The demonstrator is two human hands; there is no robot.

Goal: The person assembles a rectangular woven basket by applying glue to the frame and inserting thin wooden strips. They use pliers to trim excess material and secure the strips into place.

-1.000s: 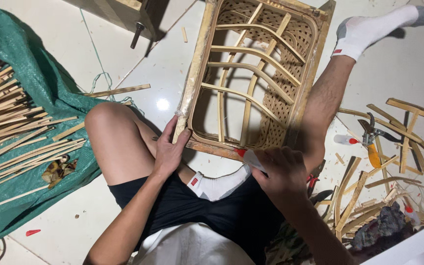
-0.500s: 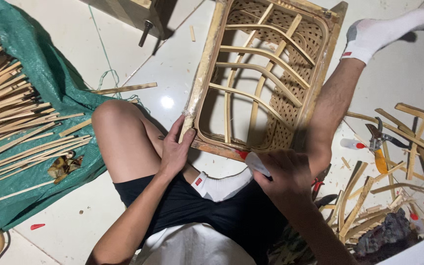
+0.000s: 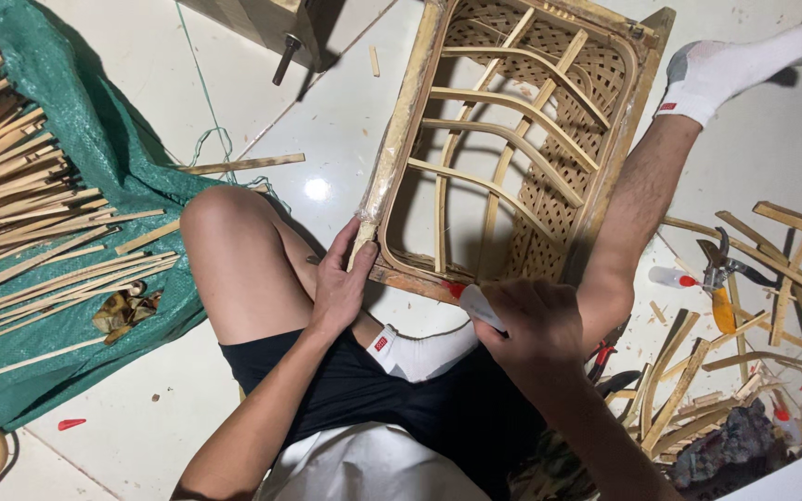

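Between the legs, the rattan frame runs lengthwise away; left hand fingers wrap its corner, right hand fingers pinch a white bottle pointing at its near edge.

The top of the woven frame is cut off. The right hand hides most of the small white bottle.

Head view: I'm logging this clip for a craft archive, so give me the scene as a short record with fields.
Setting: person seated on a white tiled floor
Workpiece: woven rattan frame lying between the legs
Left hand: grips the frame's near left corner
Right hand: holds a small white bottle with a red tip at the frame's near edge
Left side: bamboo strips on green tarp
Right side: pliers, offcuts
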